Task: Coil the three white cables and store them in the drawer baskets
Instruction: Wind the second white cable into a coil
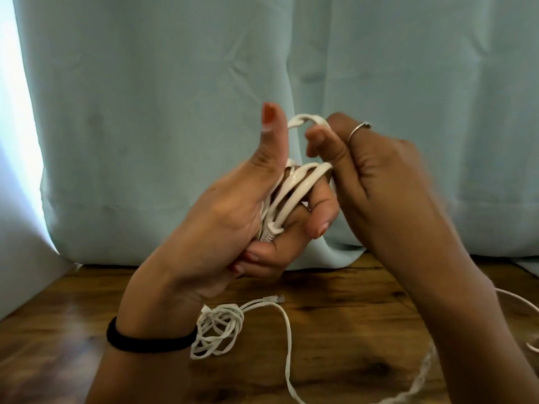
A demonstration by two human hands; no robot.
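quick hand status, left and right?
Left hand: holds the coiled white cable, loops wound around its fingers.
Right hand: pinches the same cable's top loop.

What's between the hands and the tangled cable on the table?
Nothing lies between, but both are busy: the left hand and right hand hold another cable above the tangled cable on the table.

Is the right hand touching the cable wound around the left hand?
Touching. The head view shows the right hand pinching a loop of the cable that is wrapped around the left hand's fingers.
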